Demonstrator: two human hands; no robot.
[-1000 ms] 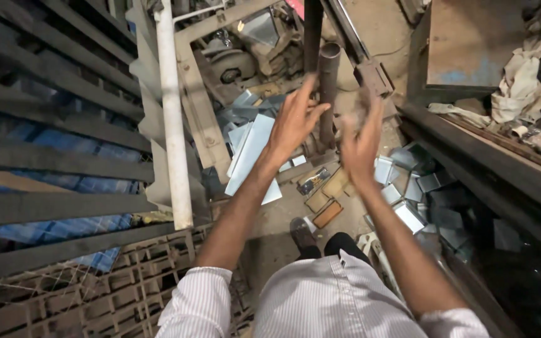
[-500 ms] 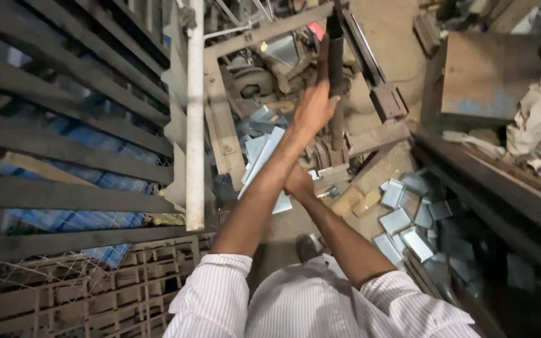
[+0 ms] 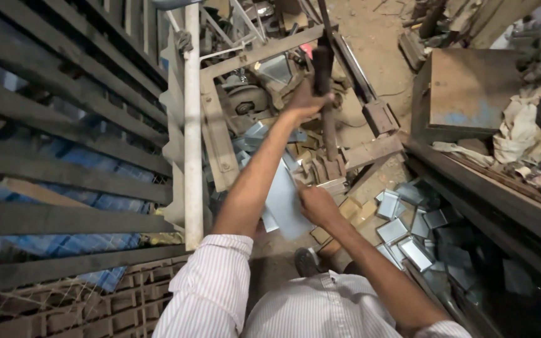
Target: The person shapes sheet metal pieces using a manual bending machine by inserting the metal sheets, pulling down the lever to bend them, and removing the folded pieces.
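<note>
My left hand (image 3: 305, 100) is wrapped tight round the dark lever (image 3: 322, 69) at 12 o'clock. My right hand (image 3: 316, 203) presses fingers onto a pale metal sheet (image 3: 283, 200) below; small square trays (image 3: 402, 228) piled at 3 o'clock.

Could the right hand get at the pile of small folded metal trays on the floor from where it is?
Probably yes: the right hand rests on a flat metal sheet, and the small folded metal trays lie nearby with nothing between.

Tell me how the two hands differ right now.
The left hand is raised, arm stretched out, closed around the dark lever handle. The right hand sits lower and nearer the body, resting on the grey metal sheet. Both are bare, with striped sleeves rolled up.
</note>
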